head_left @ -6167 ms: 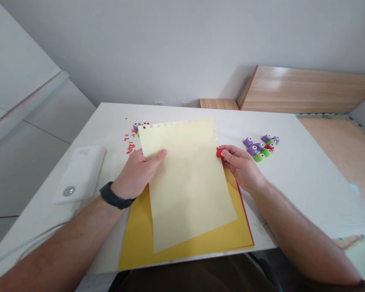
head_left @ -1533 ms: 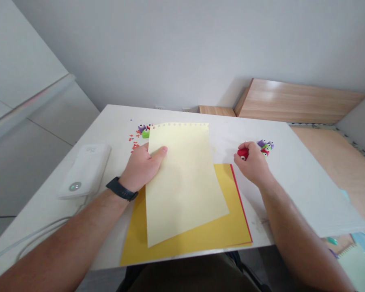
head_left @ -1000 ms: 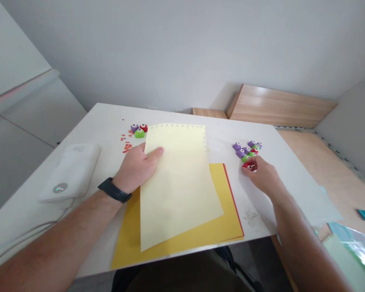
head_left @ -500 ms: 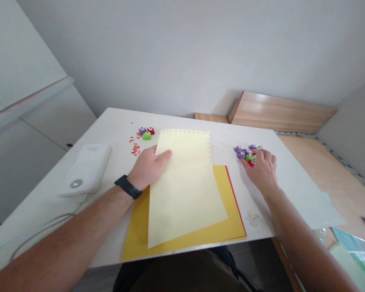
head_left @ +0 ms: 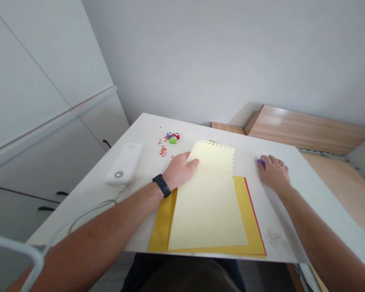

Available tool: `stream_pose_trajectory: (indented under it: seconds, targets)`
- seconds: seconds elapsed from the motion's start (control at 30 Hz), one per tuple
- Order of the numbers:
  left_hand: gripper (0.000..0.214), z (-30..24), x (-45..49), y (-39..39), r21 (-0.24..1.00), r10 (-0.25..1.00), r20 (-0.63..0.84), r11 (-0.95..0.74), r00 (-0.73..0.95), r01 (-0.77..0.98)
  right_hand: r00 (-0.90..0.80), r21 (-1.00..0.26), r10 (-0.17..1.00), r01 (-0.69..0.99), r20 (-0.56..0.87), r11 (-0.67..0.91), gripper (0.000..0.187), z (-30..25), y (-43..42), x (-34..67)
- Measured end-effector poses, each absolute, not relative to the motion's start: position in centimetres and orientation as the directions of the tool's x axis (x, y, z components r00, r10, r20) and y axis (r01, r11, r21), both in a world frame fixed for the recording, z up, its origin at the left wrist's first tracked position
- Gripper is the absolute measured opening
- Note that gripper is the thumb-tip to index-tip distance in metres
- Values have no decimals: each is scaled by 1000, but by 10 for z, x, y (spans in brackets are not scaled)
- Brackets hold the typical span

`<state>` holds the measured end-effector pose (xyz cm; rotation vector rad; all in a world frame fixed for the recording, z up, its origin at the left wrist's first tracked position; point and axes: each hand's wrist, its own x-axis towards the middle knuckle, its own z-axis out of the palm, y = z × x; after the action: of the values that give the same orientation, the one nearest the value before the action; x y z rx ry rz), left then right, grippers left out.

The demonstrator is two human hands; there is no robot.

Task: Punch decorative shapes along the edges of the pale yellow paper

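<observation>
My left hand (head_left: pixel 182 168), wearing a dark wristband, pinches the left edge of a cream paper sheet (head_left: pixel 211 202) between thumb and fingers. Small punched holes line the sheet's top edge and upper right side. It lies over a yellow folder-like sheet (head_left: pixel 161 233) with a red right edge. On the right of the table, my right hand (head_left: pixel 275 172) curls over small craft punches. Only one purple craft punch (head_left: pixel 260 162) shows at its fingertips; the hand hides any others. Behind the cream sheet's top edge a bit of green (head_left: pixel 212 141) peeks out.
Purple, red and green craft punches (head_left: pixel 173 140) stand at the back left, beside scattered red paper bits (head_left: pixel 163 151). A white power bank (head_left: pixel 127 162) with a cable (head_left: pixel 100 206) lies on the left of the white table (head_left: pixel 149 129). A wooden board (head_left: pixel 307 125) stands behind.
The view has swung left. My right hand has closed over the cluster of punches, several of which showed before; now one purple one shows. The left hand still holds the sheet.
</observation>
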<state>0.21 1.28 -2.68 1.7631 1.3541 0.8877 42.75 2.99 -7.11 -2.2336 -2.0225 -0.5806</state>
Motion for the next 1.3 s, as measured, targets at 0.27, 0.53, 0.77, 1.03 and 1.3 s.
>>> stream_pose_trajectory:
  seconds: [0.27,0.53,0.77,1.03,1.3]
  targets:
    - [37,-24,4,10,865,976,69,-161,204,475,99,209,948,963,303,-168,45,-74,39,440]
    - [38,-23,4,10,875,974,44,-145,222,462,177,179,939,955,294,-236,50,-70,48,450]
    - [34,-22,5,7,864,974,8,-121,227,489,57,13,908,998,415,-69,59,-22,68,387]
    - [31,-23,5,9,815,970,-32,-115,241,568,-437,-177,827,837,352,518,41,54,96,187]
    - [35,-30,6,14,741,982,-59,-77,178,667,-621,11,780,782,-73,624,38,26,139,73]
